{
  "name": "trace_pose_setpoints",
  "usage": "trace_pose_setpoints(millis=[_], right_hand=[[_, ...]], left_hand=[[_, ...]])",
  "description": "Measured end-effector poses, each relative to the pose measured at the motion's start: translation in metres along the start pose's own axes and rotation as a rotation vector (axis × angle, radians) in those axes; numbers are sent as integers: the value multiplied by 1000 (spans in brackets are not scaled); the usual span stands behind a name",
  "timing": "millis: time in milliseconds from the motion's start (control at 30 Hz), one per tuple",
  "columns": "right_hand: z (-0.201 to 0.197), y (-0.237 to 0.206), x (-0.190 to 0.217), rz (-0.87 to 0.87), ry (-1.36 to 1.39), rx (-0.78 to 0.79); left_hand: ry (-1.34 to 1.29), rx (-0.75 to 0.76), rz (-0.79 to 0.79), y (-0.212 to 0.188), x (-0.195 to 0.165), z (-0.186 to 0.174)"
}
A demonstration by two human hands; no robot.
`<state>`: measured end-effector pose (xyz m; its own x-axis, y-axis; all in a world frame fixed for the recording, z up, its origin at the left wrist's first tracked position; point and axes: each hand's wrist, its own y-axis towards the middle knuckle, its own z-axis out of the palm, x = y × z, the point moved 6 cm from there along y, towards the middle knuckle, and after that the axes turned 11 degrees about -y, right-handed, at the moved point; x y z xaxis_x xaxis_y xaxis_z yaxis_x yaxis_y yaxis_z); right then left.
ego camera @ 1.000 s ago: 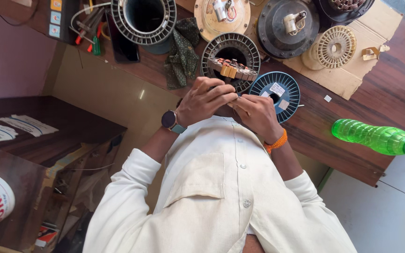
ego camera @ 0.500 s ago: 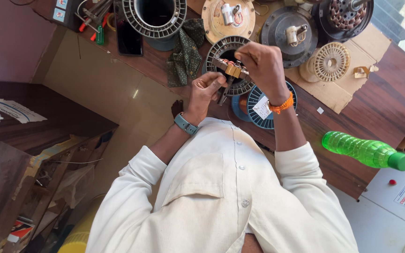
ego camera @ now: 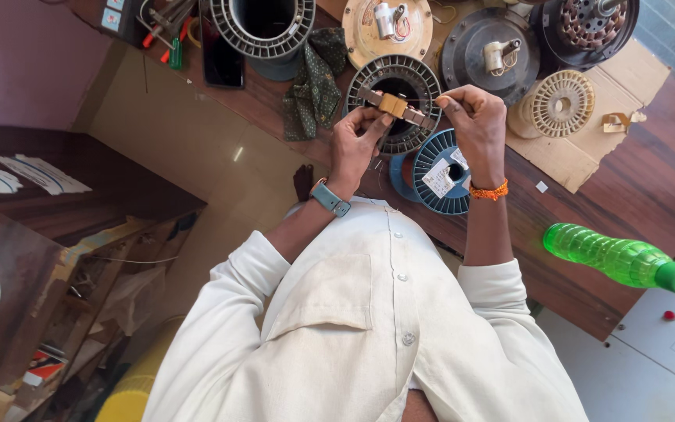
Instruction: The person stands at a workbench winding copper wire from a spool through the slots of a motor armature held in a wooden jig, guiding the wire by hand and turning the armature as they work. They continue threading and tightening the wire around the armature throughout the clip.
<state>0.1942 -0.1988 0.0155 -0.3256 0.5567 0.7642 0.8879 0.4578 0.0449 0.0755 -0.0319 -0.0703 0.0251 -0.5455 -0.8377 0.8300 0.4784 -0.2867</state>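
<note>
My left hand (ego camera: 355,148), with a watch on its wrist, pinches a narrow wooden bar with a tan block (ego camera: 391,105) on its middle. My right hand (ego camera: 474,129), with an orange band on its wrist, pinches the bar's other end. Both hands hold the bar above a round ribbed stator (ego camera: 416,82) on the wooden bench (ego camera: 634,195). A blue wire spool (ego camera: 437,173) with a white label lies just below my right hand. Any wire on the block is too fine to make out.
A green plastic bottle (ego camera: 617,259) lies at the bench's right edge. Motor covers (ego camera: 487,51), a cream ribbed ring (ego camera: 560,103) on cardboard, a green cloth (ego camera: 316,82), a dark phone (ego camera: 222,56) and screwdrivers (ego camera: 167,35) lie farther back. A control panel (ego camera: 666,344) is lower right.
Both hands have risen from beside the blue spool to above the ribbed stator, and have spread apart along the bar. The view has shifted slightly.
</note>
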Motion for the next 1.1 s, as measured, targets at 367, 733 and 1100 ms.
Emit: trace_pose_setpoints(millis=[367,733,1100], right_hand=[[-5,-12,-47,182,128,0],[-16,-33,24,57,394,165],[54,-74,98,-479,-169,85]], left_hand=[[791,40,960,-44,-83,20],[798,755,761,24,-82,31],[768,786,785,29,-86,23]])
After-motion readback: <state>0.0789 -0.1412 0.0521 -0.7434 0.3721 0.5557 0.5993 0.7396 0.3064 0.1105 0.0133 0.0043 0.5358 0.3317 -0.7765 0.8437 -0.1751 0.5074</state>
